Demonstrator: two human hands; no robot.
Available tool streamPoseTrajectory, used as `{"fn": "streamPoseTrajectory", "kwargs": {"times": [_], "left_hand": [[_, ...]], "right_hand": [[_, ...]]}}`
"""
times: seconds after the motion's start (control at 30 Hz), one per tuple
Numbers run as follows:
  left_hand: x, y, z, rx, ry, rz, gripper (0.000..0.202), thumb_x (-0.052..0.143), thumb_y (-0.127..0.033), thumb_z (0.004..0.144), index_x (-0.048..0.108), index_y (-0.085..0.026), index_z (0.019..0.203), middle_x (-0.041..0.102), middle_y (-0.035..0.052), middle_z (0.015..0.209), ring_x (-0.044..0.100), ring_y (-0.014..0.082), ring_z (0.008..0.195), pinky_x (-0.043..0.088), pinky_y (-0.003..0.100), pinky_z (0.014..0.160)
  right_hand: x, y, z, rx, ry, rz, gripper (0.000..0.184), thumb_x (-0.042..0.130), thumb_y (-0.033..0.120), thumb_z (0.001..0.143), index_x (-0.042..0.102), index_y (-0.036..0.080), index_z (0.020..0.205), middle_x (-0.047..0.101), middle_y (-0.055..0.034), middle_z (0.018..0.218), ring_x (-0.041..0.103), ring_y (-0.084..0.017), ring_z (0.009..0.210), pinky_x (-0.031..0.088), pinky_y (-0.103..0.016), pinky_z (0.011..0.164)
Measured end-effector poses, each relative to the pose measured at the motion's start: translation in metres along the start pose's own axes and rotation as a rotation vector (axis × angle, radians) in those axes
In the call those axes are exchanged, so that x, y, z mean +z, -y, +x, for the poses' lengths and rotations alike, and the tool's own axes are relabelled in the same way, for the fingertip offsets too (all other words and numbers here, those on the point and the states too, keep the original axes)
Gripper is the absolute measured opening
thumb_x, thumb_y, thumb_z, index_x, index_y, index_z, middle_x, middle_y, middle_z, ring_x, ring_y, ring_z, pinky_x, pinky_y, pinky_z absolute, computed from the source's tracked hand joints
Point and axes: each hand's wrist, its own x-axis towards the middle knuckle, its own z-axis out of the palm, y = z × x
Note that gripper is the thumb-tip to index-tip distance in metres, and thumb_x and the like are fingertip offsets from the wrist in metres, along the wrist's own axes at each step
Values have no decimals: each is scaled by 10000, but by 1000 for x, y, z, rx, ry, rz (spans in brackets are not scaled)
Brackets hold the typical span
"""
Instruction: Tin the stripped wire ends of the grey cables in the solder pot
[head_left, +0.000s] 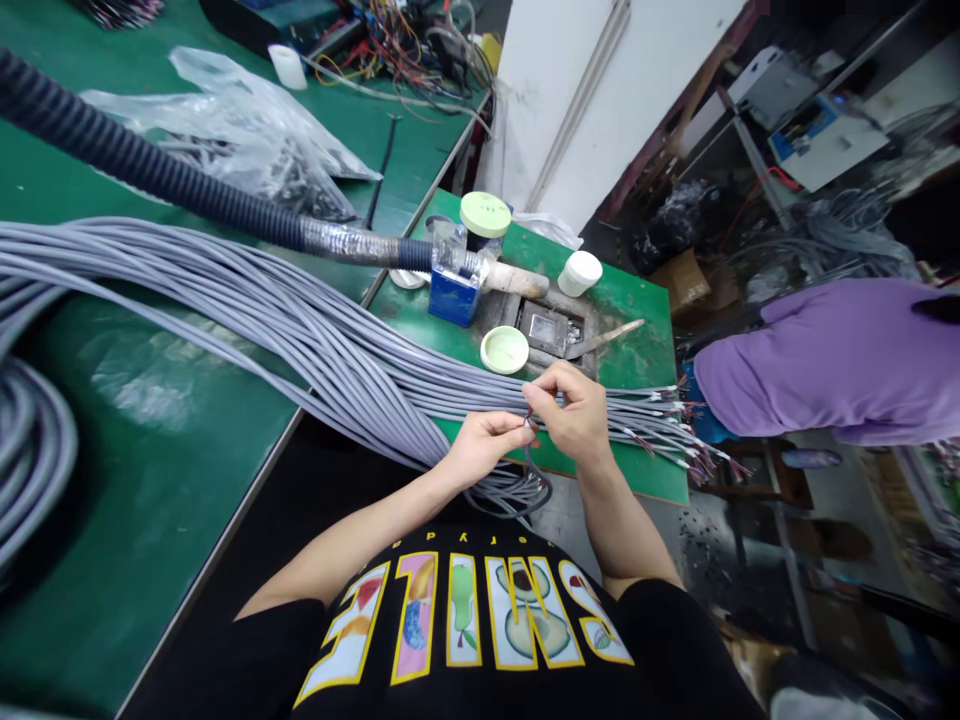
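Where the two hands met: the left hand [484, 445] pinched a cable tip between thumb and fingers, while the right hand [574, 415] closed in from the other side, thumb against forefinger, on the fine wires [528, 423].
Held cable [528, 456]: its end stood up at the fingertips, above the near edge of the green table [637, 290], and its length curved down below that edge.
Wire work: the step in hand looked like sorting or twisting the thin cores; the strands were too small and too covered by fingers to say which.
Next pinch: it seemed to call for a steady left grip near the sheath and light, small turns from the right, so that no strand splayed or slipped free.
Grey bundle [360, 340]: it ran across the table beyond the hands, its bared ends [697, 465] fanned out to the right, showing white and reddish threads.
Metal well [546, 330]: it sat farther back, with a wooden-handled tool [611, 335] lying at its edge and a pale green dish [505, 350] just beside it.
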Motion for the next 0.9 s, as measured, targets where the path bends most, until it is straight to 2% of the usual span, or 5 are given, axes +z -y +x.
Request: {"fn": "streamPoseTrajectory", "kwargs": {"times": [0.13, 0.3, 0.4, 0.6, 0.9], "left_hand": [[2, -5, 0, 37, -9, 18, 272, 766, -378, 652, 731, -127, 752, 725, 45, 679, 641, 140, 634, 512, 257, 679], [0, 0, 4, -21, 9, -75, 269, 778, -361, 651, 733, -120, 762, 729, 54, 693, 626, 112, 620, 500, 220, 654], [-4, -3, 8, -29, -43, -245, 273, 781, -356, 655, 723, -117, 772, 729, 53, 702, 602, 77, 569, 486, 178, 596], [-3, -28, 15, -128, -8, -567, 202, 768, -249, 682, 690, -121, 817, 720, 29, 694, 651, 90, 582, 532, 163, 562], [15, -34, 7, -102, 143, -618, 215, 802, -261, 645, 662, -124, 733, 670, -19, 632, 620, 77, 505, 535, 161, 496]], "right_hand": [[0, -8, 5, 42, -136, 159, 209, 630, 158, 758, 549, 180, 566, 480, 50, 555, 432, -92, 541, 359, -253, 545], [-26, -19, 13, -94, -498, 236, 215, 612, 171, 777, 541, 191, 576, 446, 44, 563, 455, -103, 551, 389, -262, 551], [-40, -28, 3, -189, -366, 33, 94, 595, 161, 812, 656, 216, 767, 590, 5, 687, 561, -145, 672, 464, -311, 639], [-27, -43, -32, -521, 79, -255, 440, 512, 155, 880, 512, 309, 1291, 631, -85, 1203, 578, -233, 1104, 512, -458, 880], [-3, -38, -33, -655, -67, -209, 328, 511, 281, 909, 571, 291, 1232, 655, -67, 1175, 529, -229, 1199, 537, -435, 904]]}}
